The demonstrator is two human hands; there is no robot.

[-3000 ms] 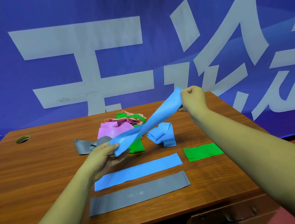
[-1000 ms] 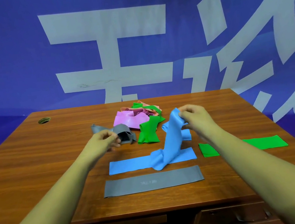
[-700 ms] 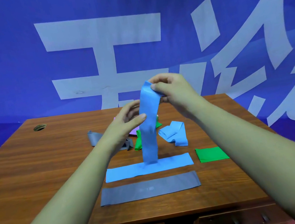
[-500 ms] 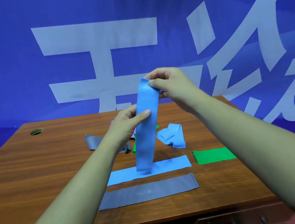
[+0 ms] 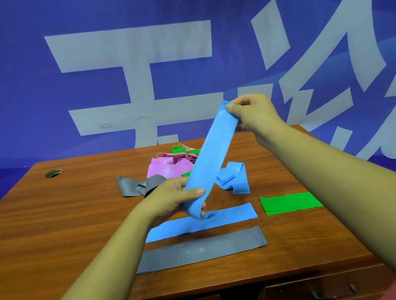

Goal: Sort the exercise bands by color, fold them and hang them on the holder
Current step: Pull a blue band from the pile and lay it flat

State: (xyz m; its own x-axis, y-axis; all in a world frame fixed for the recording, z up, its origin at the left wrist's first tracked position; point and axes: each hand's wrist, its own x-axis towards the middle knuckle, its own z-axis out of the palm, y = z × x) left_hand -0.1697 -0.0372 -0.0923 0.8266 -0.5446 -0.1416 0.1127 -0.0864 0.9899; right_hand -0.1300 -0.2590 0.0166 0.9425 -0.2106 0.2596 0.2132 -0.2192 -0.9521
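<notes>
Blue stretchy rubber band [image 5: 209, 158] | my left hand [image 5: 171, 198] grips bottom, right hand [image 5: 253, 111] pinches top | I'd pull it flat, no twists

Wooden desk [image 5: 49, 240] in shot, grain running left to right. Clock face laid on top, 12 at far edge.
- Cable hole [image 5: 53, 173] out at 10, by far-left corner.
- Heap of pink, green and salmon bands [image 5: 165, 167] at 12.
- Crumpled grey band [image 5: 132, 189] at 11, up against heap.
- Crumpled blue band [image 5: 234, 180] at 1, just beside heap.
- Flat blue band [image 5: 231, 216] across centre.
- Flat grey band [image 5: 200, 250] at 6, parallel, apart.
- Folded green band [image 5: 289, 202] at 3, just beside flat blue band's right end.
</notes>
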